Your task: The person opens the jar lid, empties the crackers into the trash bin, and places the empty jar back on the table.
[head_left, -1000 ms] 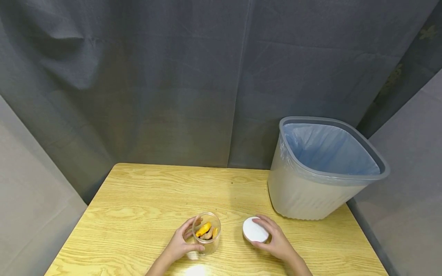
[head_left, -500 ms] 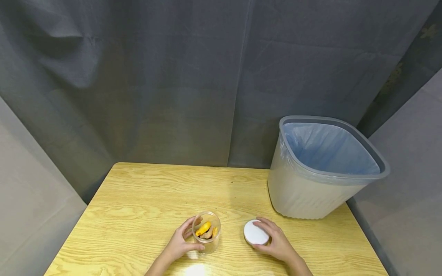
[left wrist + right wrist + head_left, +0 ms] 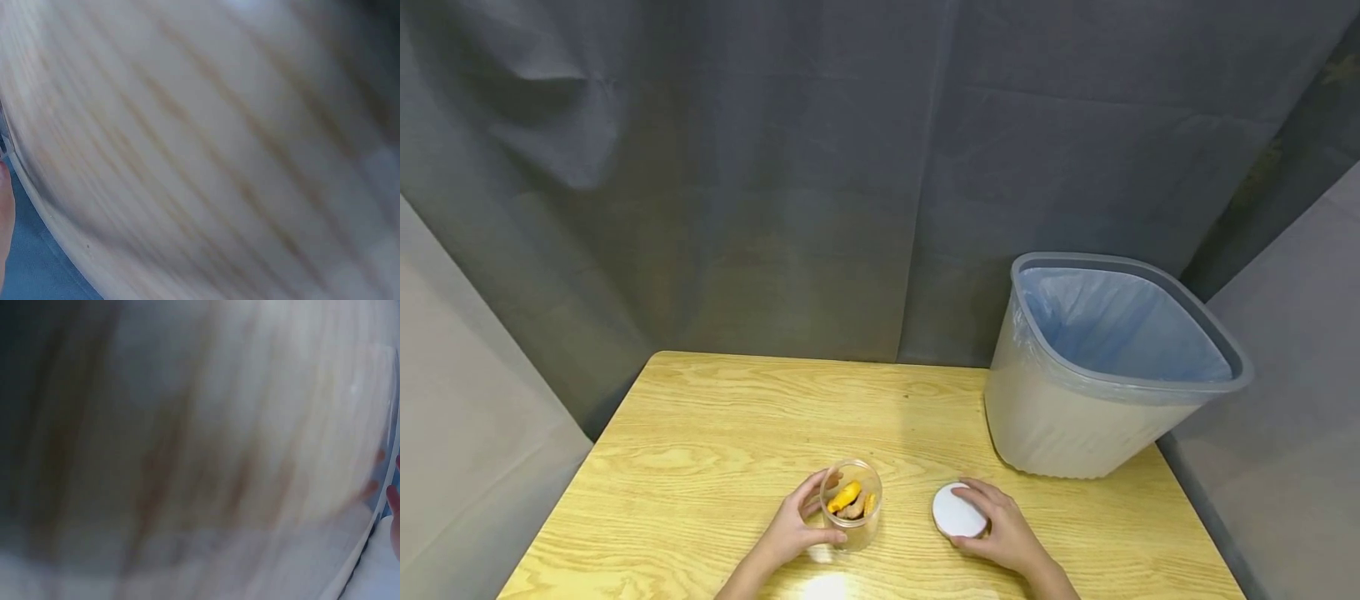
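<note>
Nearest, at the lower edge, two bare hands work over a wood-grain surface [image 3: 722,433]. The left hand [image 3: 792,525] curls around an upright clear jar [image 3: 857,535] with yellow and brown pieces [image 3: 844,497] inside. To its right, apart, the right hand [image 3: 1003,532] grips a round white lid [image 3: 957,510] by its edge. Beyond, at right, stands a pale, bag-lined bin [image 3: 1060,433]; behind hangs a dark curtain [image 3: 737,208].
</note>
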`<state>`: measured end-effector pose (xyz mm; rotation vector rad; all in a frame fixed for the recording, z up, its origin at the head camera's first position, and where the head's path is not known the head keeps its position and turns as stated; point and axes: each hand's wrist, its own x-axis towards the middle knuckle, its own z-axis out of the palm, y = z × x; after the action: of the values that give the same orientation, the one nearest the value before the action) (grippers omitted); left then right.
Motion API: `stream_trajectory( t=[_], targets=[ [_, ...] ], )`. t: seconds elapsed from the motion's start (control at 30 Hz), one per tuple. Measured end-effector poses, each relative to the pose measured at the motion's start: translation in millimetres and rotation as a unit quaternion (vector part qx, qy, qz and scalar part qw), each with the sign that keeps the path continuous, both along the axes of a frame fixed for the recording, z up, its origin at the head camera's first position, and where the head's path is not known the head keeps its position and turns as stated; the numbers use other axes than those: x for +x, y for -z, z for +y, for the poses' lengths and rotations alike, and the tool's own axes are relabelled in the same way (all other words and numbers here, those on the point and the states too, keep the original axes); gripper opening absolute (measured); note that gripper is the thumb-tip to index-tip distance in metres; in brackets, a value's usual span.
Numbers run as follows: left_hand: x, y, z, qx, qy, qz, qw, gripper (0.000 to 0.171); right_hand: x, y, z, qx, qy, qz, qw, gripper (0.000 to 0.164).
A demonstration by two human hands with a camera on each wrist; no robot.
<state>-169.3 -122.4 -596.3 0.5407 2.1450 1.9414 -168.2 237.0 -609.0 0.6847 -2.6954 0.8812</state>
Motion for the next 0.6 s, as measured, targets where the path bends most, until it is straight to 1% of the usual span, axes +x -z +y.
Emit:
stream_trajectory(
  t=[0.1, 0.33, 0.6],
  targets=[
    [0.3, -0.1, 0.1, 0.003, -0.001, -0.001, 1.0, 0.083, 0.1, 0.3, 0.7, 0.009, 0.0, 0.002, 1.0, 0.066],
    [0.6, -1.0, 0.3, 0.008, -0.003, -0.009, 0.9999, 0.083, 1.0, -1.0, 1.6, 0.013, 0.001, -0.013, 1.0, 0.064],
    [1.1, -1.6, 0.6, 0.001, -0.003, -0.009, 1.0, 0.084, 1.6, -0.1, 3.2, 0.025, 0.008, -0.035, 0.999, 0.065]
  ],
)
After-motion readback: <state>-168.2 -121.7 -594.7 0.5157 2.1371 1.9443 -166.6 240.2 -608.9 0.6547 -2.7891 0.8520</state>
